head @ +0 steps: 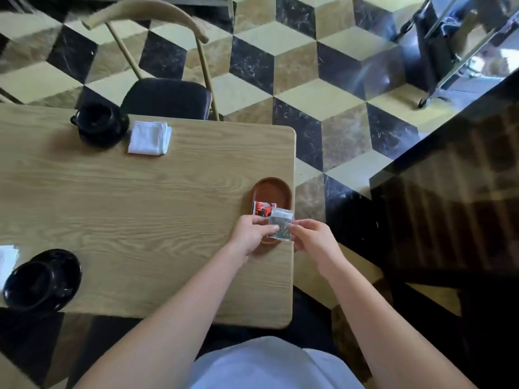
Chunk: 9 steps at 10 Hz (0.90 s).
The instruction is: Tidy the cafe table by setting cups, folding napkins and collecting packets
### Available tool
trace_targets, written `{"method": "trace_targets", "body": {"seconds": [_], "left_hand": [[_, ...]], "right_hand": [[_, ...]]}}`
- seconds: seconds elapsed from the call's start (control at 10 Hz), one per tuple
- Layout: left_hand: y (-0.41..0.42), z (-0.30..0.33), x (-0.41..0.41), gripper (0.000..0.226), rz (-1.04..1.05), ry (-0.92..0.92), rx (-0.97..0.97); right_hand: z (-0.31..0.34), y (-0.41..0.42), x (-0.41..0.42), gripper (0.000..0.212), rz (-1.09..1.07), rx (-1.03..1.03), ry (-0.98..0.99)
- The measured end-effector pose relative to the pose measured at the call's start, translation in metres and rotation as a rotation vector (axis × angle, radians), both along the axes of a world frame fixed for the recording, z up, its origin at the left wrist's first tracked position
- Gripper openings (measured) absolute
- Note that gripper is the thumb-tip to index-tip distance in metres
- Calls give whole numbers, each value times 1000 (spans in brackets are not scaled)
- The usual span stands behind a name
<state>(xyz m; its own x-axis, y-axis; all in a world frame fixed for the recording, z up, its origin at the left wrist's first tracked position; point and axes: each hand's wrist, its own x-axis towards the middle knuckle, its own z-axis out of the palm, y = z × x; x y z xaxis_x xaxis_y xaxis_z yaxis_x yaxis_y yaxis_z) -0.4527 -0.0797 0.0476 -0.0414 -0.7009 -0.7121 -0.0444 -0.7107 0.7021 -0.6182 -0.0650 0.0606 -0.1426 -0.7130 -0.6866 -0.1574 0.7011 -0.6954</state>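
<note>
- Packets: grey packet (280, 223) pinched over brown tray (273, 192) near tabletop (140, 192) edge, red packet (264, 209) behind.
- Left hand (251, 234) grip: holding grey packet.
- Right hand (314, 238) grip: pinching same packet.

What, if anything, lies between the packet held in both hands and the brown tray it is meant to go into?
Nothing visible blocks it. Both the left hand and right hand hold the grey-green packet directly over the near end of the brown tray. A red packet already lies inside; the far end looks bare.
</note>
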Motion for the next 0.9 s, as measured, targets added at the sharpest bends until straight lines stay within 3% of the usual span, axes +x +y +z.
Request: {"method": "trace_targets", "body": {"seconds": [0.2,0.3,0.4,0.6,0.8,0.9], "left_hand": [[-54,-19,-9,26,35,-421,-37],[-73,-31,-12,15,-18,-555,-58],[-87,-39,-16,12,-82,-640,-74],[-88,-50,-26,19,-238,-850,-86],[-73,-37,-32,37,-386,-892,-67],[-51,-28,-24,39,-362,-958,-179]], "right_hand": [[-35,-67,10,19,93,35,155],[-47,-87,15,21,127,22,250],[-53,-101,19,24,109,-15,303],[-53,-101,26,25,317,13,341],[-43,-84,24,17,326,-34,341],[-35,-74,24,48,325,-70,386]]}}
